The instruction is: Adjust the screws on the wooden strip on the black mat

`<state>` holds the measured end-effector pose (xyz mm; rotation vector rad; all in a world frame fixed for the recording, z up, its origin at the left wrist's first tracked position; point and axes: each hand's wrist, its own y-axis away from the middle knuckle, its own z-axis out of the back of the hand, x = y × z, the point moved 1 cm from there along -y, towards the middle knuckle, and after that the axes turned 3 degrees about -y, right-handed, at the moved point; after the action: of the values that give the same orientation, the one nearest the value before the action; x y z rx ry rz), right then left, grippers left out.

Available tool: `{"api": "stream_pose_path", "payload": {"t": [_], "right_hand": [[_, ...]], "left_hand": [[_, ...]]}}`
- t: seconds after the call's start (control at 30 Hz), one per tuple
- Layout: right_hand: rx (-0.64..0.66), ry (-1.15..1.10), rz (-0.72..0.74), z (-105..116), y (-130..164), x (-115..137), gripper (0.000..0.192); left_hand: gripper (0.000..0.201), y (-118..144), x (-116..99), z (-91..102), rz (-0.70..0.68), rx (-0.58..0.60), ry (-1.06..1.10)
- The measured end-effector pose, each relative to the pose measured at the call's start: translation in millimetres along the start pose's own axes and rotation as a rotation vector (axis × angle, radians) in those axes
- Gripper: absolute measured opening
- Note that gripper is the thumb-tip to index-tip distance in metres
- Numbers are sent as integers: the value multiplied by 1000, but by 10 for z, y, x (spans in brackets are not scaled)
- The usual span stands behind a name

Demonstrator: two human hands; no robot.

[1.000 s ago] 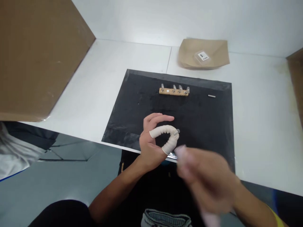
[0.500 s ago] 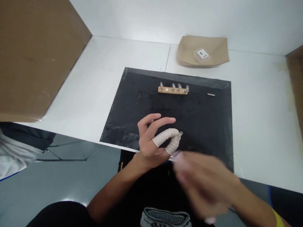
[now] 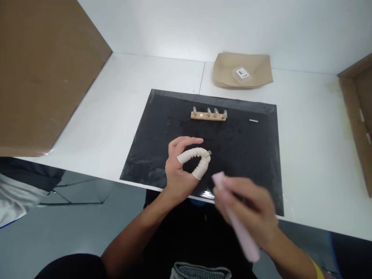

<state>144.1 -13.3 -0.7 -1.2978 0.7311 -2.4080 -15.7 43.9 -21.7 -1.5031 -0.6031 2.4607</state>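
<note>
My left hand hovers over the near part of a black mat. White finger cots cover its thumb and forefinger, which pinch a small clear-and-metal part. My right hand, blurred, sits to the right and nearer me, gripping a long pale pink tool whose tip points up-left toward the left hand. Farther back on the mat lies a small wooden strip with several small clear pegs standing in it.
A thin white stick lies on the mat's right side. A tan paper tray holding a small labelled bag stands on the white table behind. Cardboard panels rise at left and right.
My left hand lifted slightly away from me with the small part still pinched. My right hand shifted up with the pink tool, which now shows more sharply.
</note>
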Motion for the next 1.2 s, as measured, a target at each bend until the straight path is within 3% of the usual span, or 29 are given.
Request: {"api": "stream_pose_path", "payload": {"t": [0.03,0.13,0.27,0.4,0.53,0.7,0.87,1.2], "right_hand": [[-35,26,6,14,-21,-34,4],[-152,147,69,78,-83,-132,29],[-96,214,125,39,-78,-164,32],[-112,111,64,-145,15,-136,31],[-115,22,59,-255,67,-143,32],[-114,48,13,-216,86,-212,28],[-100,63,0,-215,141,-219,26],[-73,50,8,-215,195,-246,25]], "left_hand": [[7,-57,33,-18,0,-30,-26],[7,-277,134,-102,5,-77,-132],[8,-569,242,-293,50,-128,-260],[13,-735,321,-530,170,-165,-367],[12,-792,365,-682,240,-196,-362],[11,-810,436,-766,237,-212,-395],[10,-834,494,-821,180,-228,-442],[10,-820,515,-832,203,-219,-454]]}}
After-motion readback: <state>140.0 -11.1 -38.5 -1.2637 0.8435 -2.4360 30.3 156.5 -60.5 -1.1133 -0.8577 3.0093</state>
